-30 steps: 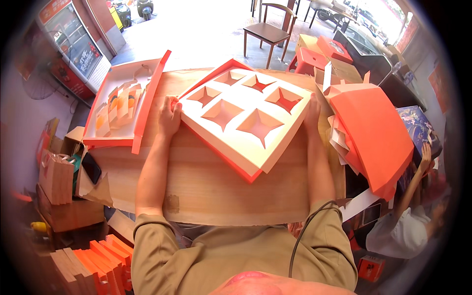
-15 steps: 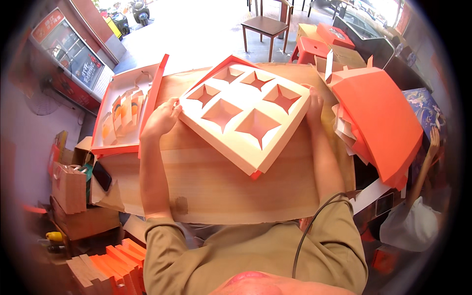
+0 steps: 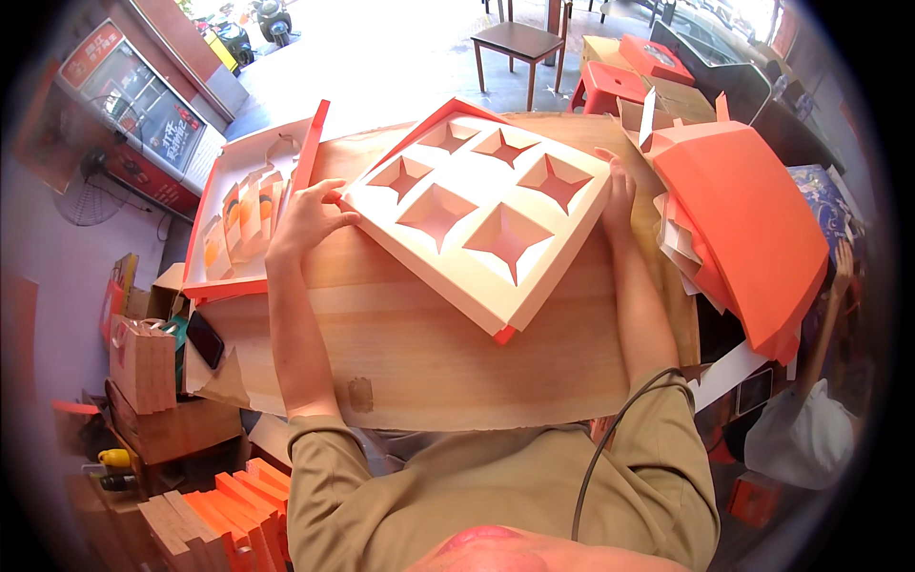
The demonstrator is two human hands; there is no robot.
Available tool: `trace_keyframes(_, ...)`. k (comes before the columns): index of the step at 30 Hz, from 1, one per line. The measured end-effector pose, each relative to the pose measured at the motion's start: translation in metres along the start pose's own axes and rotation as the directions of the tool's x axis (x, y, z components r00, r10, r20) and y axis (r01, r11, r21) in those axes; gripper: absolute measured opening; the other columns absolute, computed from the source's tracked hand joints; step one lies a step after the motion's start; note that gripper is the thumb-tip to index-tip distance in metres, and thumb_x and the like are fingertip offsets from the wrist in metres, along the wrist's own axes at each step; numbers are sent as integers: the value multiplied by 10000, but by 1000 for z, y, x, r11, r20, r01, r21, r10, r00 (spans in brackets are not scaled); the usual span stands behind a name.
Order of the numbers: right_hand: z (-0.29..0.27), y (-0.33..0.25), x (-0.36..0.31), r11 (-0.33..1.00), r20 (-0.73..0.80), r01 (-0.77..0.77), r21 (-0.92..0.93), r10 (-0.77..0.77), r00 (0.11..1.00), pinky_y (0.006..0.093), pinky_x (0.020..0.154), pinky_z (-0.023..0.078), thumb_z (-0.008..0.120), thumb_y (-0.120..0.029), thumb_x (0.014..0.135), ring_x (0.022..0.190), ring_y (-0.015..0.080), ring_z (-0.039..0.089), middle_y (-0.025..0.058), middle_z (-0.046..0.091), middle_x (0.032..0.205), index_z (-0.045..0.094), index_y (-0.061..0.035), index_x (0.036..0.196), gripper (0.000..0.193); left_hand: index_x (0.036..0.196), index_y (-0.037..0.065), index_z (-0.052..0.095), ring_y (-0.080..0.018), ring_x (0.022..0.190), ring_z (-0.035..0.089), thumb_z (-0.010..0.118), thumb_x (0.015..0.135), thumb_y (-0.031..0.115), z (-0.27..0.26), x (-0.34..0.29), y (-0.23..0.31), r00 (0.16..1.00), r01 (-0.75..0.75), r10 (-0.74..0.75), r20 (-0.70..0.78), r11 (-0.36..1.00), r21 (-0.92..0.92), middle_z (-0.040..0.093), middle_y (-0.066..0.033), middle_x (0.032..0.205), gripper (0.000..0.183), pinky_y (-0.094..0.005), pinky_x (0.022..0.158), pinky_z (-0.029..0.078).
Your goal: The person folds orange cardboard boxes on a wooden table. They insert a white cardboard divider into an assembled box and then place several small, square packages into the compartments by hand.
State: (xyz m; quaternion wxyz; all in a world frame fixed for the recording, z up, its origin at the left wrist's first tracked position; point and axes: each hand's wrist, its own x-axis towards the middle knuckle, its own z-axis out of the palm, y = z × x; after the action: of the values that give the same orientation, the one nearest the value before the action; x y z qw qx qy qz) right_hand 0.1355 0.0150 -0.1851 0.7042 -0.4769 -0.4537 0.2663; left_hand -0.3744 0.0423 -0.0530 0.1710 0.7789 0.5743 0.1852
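A cream cardboard insert [image 3: 457, 205] with several square cut-outs, their flaps folded down, lies cornerwise over a red box [image 3: 448, 112] on the wooden table. Red edges show behind its far corner and under its near corner. At the insert's left corner is my left hand [image 3: 307, 224], thumb and fingers apart, the thumb by the side wall. My right hand [image 3: 618, 198] is against the right corner, its fingers stretched out along the edge; its thumb is hard to make out. Left of my left hand stands an open red box [image 3: 310, 153] with folded card pieces [image 3: 250, 212] inside.
Red folded box blanks [image 3: 743, 229] are stacked at the table's right edge. A phone [image 3: 205, 340] lies at the left edge of the table [image 3: 457, 381]. Paper bags [image 3: 143, 362] and orange card pieces [image 3: 243, 510] are at lower left. Another person's arm [image 3: 827, 305] shows at far right.
My left hand's thumb and fingers have spread at the insert's corner. My right fingers have lifted and straightened. The insert stays in about the same place; the whole view has shifted slightly.
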Motion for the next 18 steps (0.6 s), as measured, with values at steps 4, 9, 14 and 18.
trace_keyframes(4,3,0,1,1000,15,-7,5,7,1000,281,899,489,504,-375,1083,988,126,615,58,694,1090,715,3,1235,459,1293,-23,717,-251,1112,737,957,742,255,4,4,-29,999,-32,34,37,998,-58,767,-158,1218,662,-378,991,574)
trace_keyframes(9,2,9,4,1000,4,-13,21,13,1000,295,914,495,496,-382,1079,1003,144,628,76,702,1102,718,9,1217,470,1248,-36,734,-244,1084,740,954,738,232,1,4,-25,997,10,-4,83,998,-68,774,-142,1182,617,-375,964,582)
trace_keyframes(14,2,3,3,999,9,4,-51,-4,1000,300,914,502,478,-379,1077,1010,159,640,92,707,1113,720,16,1201,479,1157,-37,738,-261,1109,723,932,761,212,-8,-1,-4,992,55,-55,117,998,5,767,-146,1136,507,-379,979,558)
trace_keyframes(18,5,0,2,1000,16,-26,0,26,1000,310,905,513,467,-379,1080,981,168,656,98,717,1093,722,18,1185,483,1176,-22,687,-262,1193,681,930,799,253,-2,-1,-22,989,11,-8,148,1000,-19,739,-148,1141,526,-391,1027,524)
